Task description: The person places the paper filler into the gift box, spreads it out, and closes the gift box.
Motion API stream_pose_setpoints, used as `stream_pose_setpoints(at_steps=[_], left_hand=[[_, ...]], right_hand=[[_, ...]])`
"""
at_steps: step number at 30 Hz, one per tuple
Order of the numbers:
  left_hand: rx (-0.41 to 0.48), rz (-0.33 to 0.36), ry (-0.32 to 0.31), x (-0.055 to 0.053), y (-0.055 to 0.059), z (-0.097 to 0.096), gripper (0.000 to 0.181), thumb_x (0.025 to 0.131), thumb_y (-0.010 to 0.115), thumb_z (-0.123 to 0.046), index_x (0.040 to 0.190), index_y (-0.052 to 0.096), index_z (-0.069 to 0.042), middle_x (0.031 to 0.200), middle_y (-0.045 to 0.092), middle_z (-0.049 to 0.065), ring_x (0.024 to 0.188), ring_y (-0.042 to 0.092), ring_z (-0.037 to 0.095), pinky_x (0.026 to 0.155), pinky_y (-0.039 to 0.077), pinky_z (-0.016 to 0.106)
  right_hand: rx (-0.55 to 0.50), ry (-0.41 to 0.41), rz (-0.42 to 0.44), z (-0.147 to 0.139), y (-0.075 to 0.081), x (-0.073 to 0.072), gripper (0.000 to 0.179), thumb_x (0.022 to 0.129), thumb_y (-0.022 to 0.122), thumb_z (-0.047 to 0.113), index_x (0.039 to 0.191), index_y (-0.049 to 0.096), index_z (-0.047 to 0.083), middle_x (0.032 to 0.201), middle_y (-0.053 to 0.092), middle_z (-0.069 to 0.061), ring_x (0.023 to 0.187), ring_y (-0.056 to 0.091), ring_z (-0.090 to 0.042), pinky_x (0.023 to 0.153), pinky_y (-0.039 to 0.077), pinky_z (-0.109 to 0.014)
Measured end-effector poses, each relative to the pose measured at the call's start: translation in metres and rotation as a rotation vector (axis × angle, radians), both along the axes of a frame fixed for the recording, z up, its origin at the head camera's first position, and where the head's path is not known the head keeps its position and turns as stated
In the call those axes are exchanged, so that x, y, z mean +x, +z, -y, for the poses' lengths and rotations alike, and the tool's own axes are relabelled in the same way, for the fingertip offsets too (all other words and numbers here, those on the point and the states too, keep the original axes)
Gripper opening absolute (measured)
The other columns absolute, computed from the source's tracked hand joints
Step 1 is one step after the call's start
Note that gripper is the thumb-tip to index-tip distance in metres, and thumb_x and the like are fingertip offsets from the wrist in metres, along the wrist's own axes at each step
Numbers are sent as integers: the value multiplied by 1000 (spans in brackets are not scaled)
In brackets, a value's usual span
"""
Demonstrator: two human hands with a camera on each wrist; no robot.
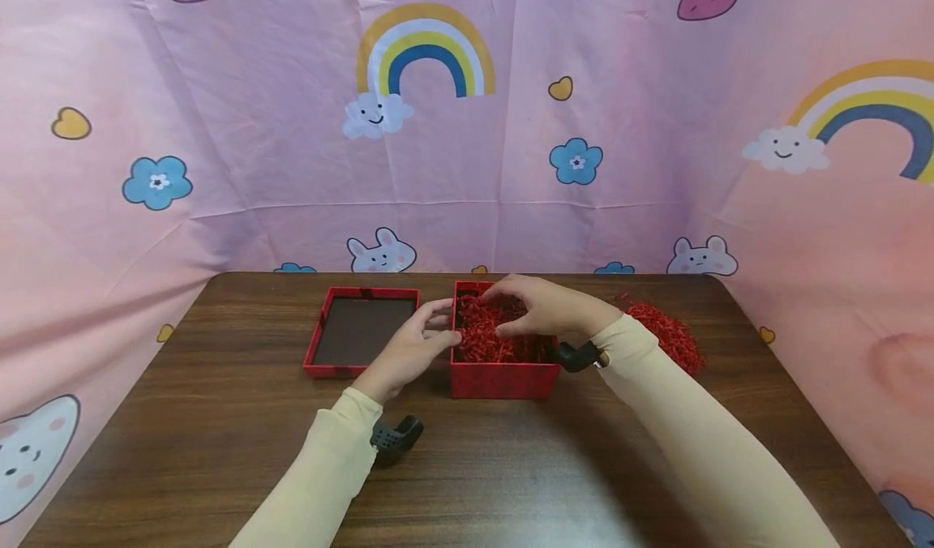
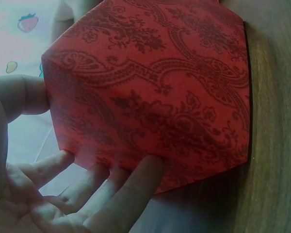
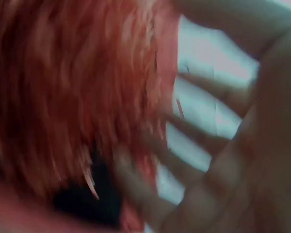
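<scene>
One lid [image 1: 367, 331] beside the box [image 1: 503, 381]

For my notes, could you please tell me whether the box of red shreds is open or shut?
Open: the red box is uncovered on top, and red shreds show inside.

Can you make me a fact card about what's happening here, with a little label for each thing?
Main thing: open red patterned rectangular box on a brown wood-grain table
Inside it: curly red shredded filling
Left hand: fingers touching the box's left side
Right hand: at the box's top, over the filling; too blurred close up to tell its touch
Left of box: shallow red tray with a dark inside
Right of box: loose red shredded pile
Behind: pink-purple cloth with rainbows
</scene>
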State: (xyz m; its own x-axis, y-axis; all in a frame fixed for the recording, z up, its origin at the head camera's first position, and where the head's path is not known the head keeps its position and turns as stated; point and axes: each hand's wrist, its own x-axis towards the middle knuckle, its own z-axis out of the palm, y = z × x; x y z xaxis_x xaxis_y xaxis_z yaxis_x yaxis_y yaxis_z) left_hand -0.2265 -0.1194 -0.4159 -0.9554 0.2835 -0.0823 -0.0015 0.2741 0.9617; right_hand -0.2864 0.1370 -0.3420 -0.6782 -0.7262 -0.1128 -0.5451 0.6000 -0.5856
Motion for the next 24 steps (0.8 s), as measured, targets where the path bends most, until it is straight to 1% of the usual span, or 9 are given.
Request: stream_pose_setpoints(at_steps=[3,5,9,13,16,18,19,22,24], left_hand=[[7,-4,-1,0,0,0,65,100,65,-26,158,38,-20,153,48,16,132,55,33,110,45,60],[11,-4,-1,1,0,0,65,100,65,-26,158,38,-20,152,48,16,132,55,33,110,45,60],[4,2,3,1,1,-1,64,99,66,-27,157,40,-21,152,49,15,133,55,33,110,45,60],[5,18,8,1,0,-1,63,99,67,-28,157,41,-20,153,50,15,133,55,34,108,47,59],[39,64,10,1,0,-2,63,100,66,-27,157,40,-21,153,48,16,133,56,36,98,56,56],[67,98,16,1,1,-3,64,100,66,-25,157,39,-22,152,47,17,132,56,39,89,61,53],[80,114,19,1,1,-4,64,99,65,-24,157,38,-23,152,46,18,131,56,41,84,62,51],[97,125,30,3,4,-5,65,99,65,-21,158,38,-23,151,45,21,129,57,43,78,64,50],[91,123,46,4,5,-6,64,99,64,-20,158,39,-23,151,45,21,128,58,42,77,64,49]], right_hand=[[109,33,22,7,-6,2,69,95,76,31,154,47,9,156,47,-12,146,41,-30,120,35,-52],[175,53,58,10,-9,4,71,96,74,34,156,44,12,159,44,-11,148,39,-30,121,33,-53],[244,92,138,13,-11,5,64,97,72,35,153,49,14,155,50,-8,144,44,-28,120,34,-52],[229,107,185,9,-6,5,60,97,72,34,150,53,15,152,54,-4,142,46,-26,119,35,-52],[202,79,198,1,5,4,59,97,72,35,150,53,16,150,55,-3,140,49,-25,117,39,-52],[182,46,177,-7,16,5,59,98,72,34,150,53,14,148,57,-6,137,52,-27,114,42,-53],[174,30,149,-11,22,6,57,98,71,32,149,54,12,147,57,-8,135,53,-29,113,44,-53],[169,12,11,-18,31,13,54,98,72,29,146,56,8,144,59,-12,133,56,-32,111,46,-54],[187,11,-70,-17,30,20,54,98,72,30,145,57,9,143,59,-11,132,56,-31,111,46,-53]])
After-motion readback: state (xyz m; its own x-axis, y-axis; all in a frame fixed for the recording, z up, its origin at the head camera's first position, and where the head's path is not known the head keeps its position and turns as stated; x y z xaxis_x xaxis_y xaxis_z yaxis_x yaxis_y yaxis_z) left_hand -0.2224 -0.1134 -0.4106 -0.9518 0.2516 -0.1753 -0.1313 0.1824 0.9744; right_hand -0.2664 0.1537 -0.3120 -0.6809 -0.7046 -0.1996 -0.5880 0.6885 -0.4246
